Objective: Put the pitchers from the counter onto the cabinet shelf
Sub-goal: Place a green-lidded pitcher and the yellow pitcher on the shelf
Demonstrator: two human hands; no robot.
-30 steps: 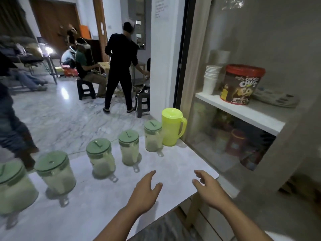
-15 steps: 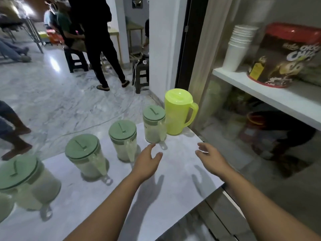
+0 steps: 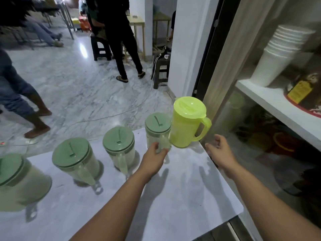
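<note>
A lime-yellow pitcher (image 3: 188, 123) stands at the far right corner of the white counter (image 3: 182, 197). Beside it runs a row of clear pitchers with green lids: the nearest one (image 3: 157, 131), a second (image 3: 119, 145), a third (image 3: 73, 158) and one at the left edge (image 3: 15, 178). My left hand (image 3: 153, 158) has its fingers wrapped around the handle of the green-lidded pitcher next to the yellow one. My right hand (image 3: 219, 152) hovers open at the counter's right edge, just below the yellow pitcher's handle. The white cabinet shelf (image 3: 271, 108) is at the right.
On the shelf stand a stack of white cups (image 3: 279, 56) and a red-rimmed tub (image 3: 305, 94). Dim items fill the space below the shelf. People stand and sit on the marble floor (image 3: 78, 84) beyond the counter, near a dark stool (image 3: 160, 70).
Both hands have reached forward. My left hand went from hovering open to closing on the handle of the green-lidded pitcher. My right hand moved closer to the yellow pitcher. The view has tilted down.
</note>
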